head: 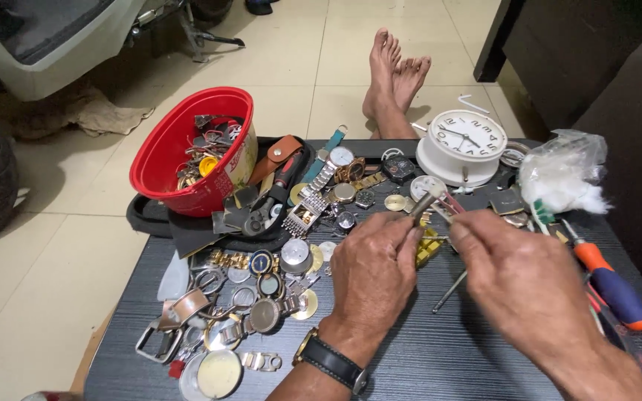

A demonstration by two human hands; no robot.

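Observation:
My left hand (371,271), with a black wristwatch (330,362) on its wrist, pinches a small metal tool (426,202) that points up and to the right. My right hand (518,278) is close beside it, its fingertips pinched on a thin metal piece (440,216) that meets the tool's tip. Both hands hover over a dark striped table (425,356). Under them lie a small yellow part (429,246) and a thin metal rod (449,291).
A red bowl (180,160) of metal parts sits tilted on a black tray (150,219). Watches, dials and buckles (247,312) are scattered at the left. A white alarm clock (464,145), a cotton bag (562,178) and an orange-and-blue screwdriver (612,286) lie at the right. Bare feet (394,78) rest on the tiled floor.

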